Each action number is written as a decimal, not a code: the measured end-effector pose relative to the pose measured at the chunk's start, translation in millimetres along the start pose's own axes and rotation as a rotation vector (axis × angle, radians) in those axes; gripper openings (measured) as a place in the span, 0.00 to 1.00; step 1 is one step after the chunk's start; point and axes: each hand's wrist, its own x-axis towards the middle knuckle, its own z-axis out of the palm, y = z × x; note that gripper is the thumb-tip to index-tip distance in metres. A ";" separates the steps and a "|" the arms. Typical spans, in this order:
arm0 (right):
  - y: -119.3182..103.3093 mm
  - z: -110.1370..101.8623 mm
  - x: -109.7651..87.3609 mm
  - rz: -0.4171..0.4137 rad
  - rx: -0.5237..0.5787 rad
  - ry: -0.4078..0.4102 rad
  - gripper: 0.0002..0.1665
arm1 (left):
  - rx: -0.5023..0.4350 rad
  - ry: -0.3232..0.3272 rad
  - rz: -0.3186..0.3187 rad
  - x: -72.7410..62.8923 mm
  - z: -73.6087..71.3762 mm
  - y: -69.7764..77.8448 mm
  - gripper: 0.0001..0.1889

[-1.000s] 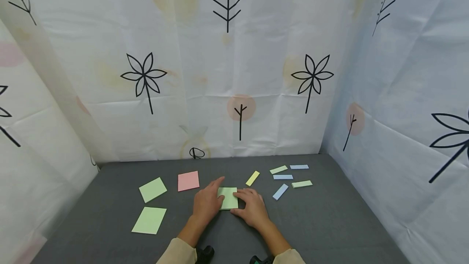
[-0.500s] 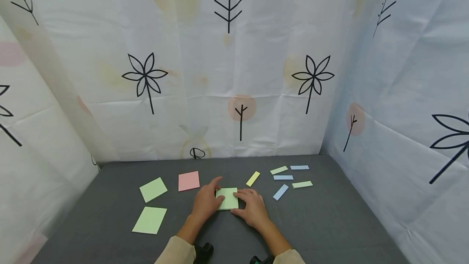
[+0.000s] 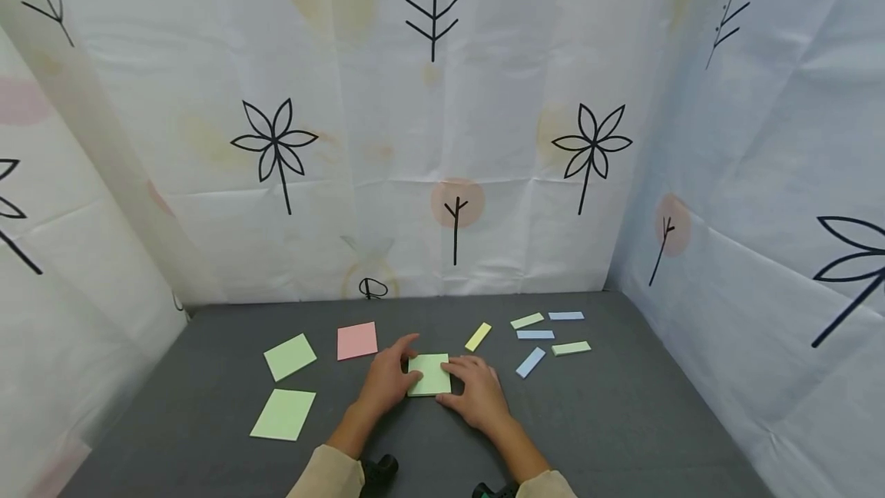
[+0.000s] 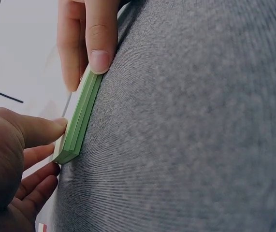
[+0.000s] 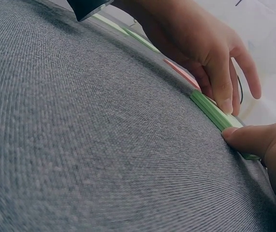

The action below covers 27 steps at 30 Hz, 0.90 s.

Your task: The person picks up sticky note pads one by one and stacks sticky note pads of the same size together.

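Note:
A small stack of thin light-green squares (image 3: 432,376) lies flat on the grey cloth between both hands; the left wrist view shows its layered green edge (image 4: 82,113). My left hand (image 3: 389,379) is at its left side, thumb on the top face and other fingers at the end, pinching it; the index finger points up and away. My right hand (image 3: 478,392) grips the right part, thumb at the near edge (image 5: 215,112) and fingertips on the top towards the far side. The right hand's palm is hidden in the head view.
Two loose green squares (image 3: 282,415) and a pink square (image 3: 356,341) lie to the left. Behind and right are a yellow strip (image 3: 478,336), blue strips (image 3: 531,362) and green strips (image 3: 571,348). Printed white curtains (image 3: 373,237) enclose the grey table (image 3: 622,421).
My left hand has shifted slightly left, its wrist lower left, and more of the stack's left side shows. My right hand stays in place; the other pieces lie as before.

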 end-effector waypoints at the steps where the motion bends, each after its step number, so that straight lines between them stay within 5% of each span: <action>1: 0.0 0.2 -0.1 0.001 -0.001 -0.003 0.31 | 0.000 -0.001 -0.003 0.0 -0.1 -0.2 0.34; 9: -0.5 0.3 0.2 0.000 -0.010 -0.011 0.31 | -0.050 -0.022 -0.036 1.1 -1.6 -2.1 0.33; 17: -0.6 1.5 1.1 0.005 -0.007 -0.011 0.31 | -0.127 0.000 -0.006 2.1 -11.5 -9.3 0.32; 27: 1.7 3.5 1.0 0.004 0.000 0.000 0.31 | 0.014 0.114 0.034 0.1 -30.8 -32.3 0.23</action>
